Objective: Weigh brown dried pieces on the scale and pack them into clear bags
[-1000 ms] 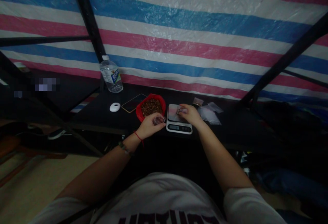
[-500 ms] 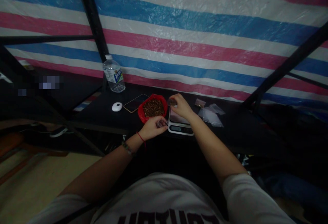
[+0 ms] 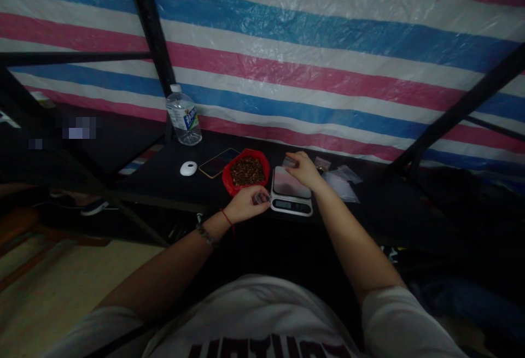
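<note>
My left hand (image 3: 250, 203) is closed around a small clear plastic cup (image 3: 261, 198), just left of the scale and in front of the red bag. Behind the weighing plate, my right hand (image 3: 302, 169) pinches a small see-through plastic piece (image 3: 289, 161); whether it is a bag or a cup I cannot tell. Between the hands sits a digital kitchen scale (image 3: 291, 205) with a bare plate and a display on its front. An open red plastic bag (image 3: 230, 183) holds a heap of small brown pieces (image 3: 247, 171).
Right of the scale lie clear plastic bags (image 3: 342, 187) and a small filled bag (image 3: 322, 164). A phone (image 3: 219, 163), a white mouse-like object (image 3: 188, 169) and a clear bottle (image 3: 184, 117) stand or lie to the left. Striped sheeting (image 3: 311, 63) and dark metal posts (image 3: 153, 30) close off the back.
My right hand has moved right with the clear plastic piece, from beside the red bag to behind the scale plate. My left hand keeps its hold on the cup.
</note>
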{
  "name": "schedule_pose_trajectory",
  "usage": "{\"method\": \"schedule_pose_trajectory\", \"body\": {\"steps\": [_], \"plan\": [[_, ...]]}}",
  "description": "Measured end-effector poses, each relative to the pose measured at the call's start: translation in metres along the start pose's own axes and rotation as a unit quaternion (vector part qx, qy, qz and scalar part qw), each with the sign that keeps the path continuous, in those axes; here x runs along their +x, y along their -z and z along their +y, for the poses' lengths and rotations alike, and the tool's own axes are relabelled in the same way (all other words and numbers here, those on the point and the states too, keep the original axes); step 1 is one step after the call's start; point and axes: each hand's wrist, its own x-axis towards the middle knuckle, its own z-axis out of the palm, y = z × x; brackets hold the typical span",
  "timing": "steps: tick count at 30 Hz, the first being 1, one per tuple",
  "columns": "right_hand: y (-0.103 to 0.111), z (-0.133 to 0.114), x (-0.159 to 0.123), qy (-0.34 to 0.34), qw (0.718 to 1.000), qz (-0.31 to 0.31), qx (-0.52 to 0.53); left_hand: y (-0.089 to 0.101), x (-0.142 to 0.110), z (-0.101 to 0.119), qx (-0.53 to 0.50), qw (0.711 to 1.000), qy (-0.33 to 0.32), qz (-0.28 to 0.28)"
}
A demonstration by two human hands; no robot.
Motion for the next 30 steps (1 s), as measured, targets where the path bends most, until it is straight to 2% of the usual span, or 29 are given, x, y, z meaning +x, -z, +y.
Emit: {"method": "schedule_pose_trajectory", "body": {"steps": [3,6,8,13,16,19,21,23,27,28,30], "plan": [[0.012,0.024,-0.024,-0.067,0.997,0.023,0.031,-0.002,0.000,-0.001,0.002,1.000,0.003,-0.012],[0.010,0.039,-0.042,-0.072,0.991,0.043,0.104,-0.004,0.000,-0.002,0.008,1.000,0.002,-0.016],[0.002,0.042,-0.048,-0.066,0.990,0.043,0.118,-0.005,-0.001,-0.002,0.004,1.000,0.003,-0.012],[-0.010,0.039,-0.051,-0.046,0.998,0.015,0.035,-0.006,-0.003,0.002,0.012,1.000,-0.024,0.003],[0.000,0.032,-0.051,-0.028,0.997,0.067,0.027,-0.004,-0.004,0.008,0.039,0.997,-0.062,0.024],[0.016,0.017,-0.057,-0.031,0.988,0.115,0.096,0.000,-0.003,0.018,0.044,0.992,-0.097,0.060],[0.023,0.000,-0.064,-0.044,0.978,0.083,0.185,0.001,0.002,0.028,0.028,0.988,-0.128,0.083],[0.025,-0.019,-0.073,-0.062,0.954,0.013,0.292,0.001,0.009,0.040,0.013,0.981,-0.167,0.094],[0.017,-0.052,-0.089,-0.101,0.854,-0.162,0.484,-0.002,0.030,0.064,0.005,0.969,-0.228,0.098],[0.016,-0.057,-0.091,-0.111,0.836,-0.187,0.504,-0.002,0.036,0.068,0.011,0.966,-0.242,0.090],[0.016,-0.062,-0.093,-0.127,0.825,-0.199,0.513,0.004,0.048,0.072,0.032,0.962,-0.266,0.048]]}}
